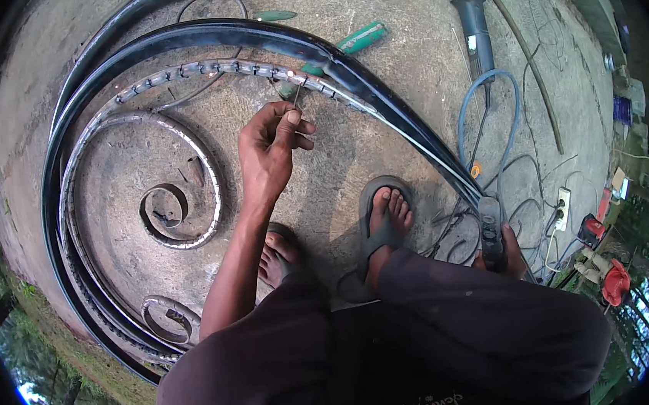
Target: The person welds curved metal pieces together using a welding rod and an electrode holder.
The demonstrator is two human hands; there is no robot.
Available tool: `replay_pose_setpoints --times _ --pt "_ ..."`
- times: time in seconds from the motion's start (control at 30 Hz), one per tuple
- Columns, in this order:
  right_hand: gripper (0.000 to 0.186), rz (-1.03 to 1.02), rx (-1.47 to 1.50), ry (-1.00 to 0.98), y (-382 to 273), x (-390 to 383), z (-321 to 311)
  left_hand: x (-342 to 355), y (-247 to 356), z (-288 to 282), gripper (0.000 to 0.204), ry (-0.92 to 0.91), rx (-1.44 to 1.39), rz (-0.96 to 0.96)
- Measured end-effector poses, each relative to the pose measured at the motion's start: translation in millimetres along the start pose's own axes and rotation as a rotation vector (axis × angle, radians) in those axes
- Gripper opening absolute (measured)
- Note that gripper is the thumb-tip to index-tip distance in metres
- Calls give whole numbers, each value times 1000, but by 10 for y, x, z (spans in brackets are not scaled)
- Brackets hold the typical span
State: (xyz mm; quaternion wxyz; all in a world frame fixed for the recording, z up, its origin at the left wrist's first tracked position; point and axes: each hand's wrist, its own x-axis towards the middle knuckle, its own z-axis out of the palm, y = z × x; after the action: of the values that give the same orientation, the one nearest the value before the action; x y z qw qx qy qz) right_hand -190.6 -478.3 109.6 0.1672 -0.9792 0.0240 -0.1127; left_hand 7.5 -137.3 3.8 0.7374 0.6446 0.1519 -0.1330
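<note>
My left hand (pixel 273 141) is closed in a pinch on a thin metal rod (pixel 298 97). The rod's tip meets a curved metal strip (pixel 208 67), which has many dark cross pieces along it. A small bright spot shows close to that tip. At the lower right, my right hand (pixel 513 254) wraps round a dark, boxy object (pixel 489 226) with grey patches; its kind cannot be made out, and part of the hand is hidden behind it. A glossy black curved band (pixel 248 30) arches outside the strip and reaches down toward this object.
Scroll-shaped metal bars (pixel 215 183) lie on the concrete floor at left. Beyond my left hand is a green tool (pixel 362 38). An angle grinder (pixel 473 31), a blue hose loop (pixel 517 97), tangled cables and a white power strip (pixel 563 209) lie to the right. My sandalled feet (pixel 387 212) stand nearby.
</note>
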Motion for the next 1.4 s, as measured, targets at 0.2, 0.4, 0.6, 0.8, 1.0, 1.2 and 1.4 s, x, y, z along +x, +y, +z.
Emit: replay_pose_setpoints --times 0.2,0.4,0.6,0.8,1.0,1.2,1.4 --pt "62 -12 -20 -4 -39 16 17 53 -33 -1 21 -7 51 11" --pt "63 22 34 -44 21 15 -2 67 -52 -1 21 -9 34 -6" --pt "64 11 13 -40 57 18 67 88 -68 42 19 -24 16 24" --pt "65 -113 -30 31 -40 147 134 86 -49 6 21 -18 30 -2" --pt "63 -55 16 -2 -116 204 90 63 37 44 18 34 90 -26" --pt "55 -17 -6 -41 -47 152 95 88 -85 12 18 -17 -7 11" --pt "61 -63 18 -14 -94 185 94 76 -38 20 19 22 13 -7"
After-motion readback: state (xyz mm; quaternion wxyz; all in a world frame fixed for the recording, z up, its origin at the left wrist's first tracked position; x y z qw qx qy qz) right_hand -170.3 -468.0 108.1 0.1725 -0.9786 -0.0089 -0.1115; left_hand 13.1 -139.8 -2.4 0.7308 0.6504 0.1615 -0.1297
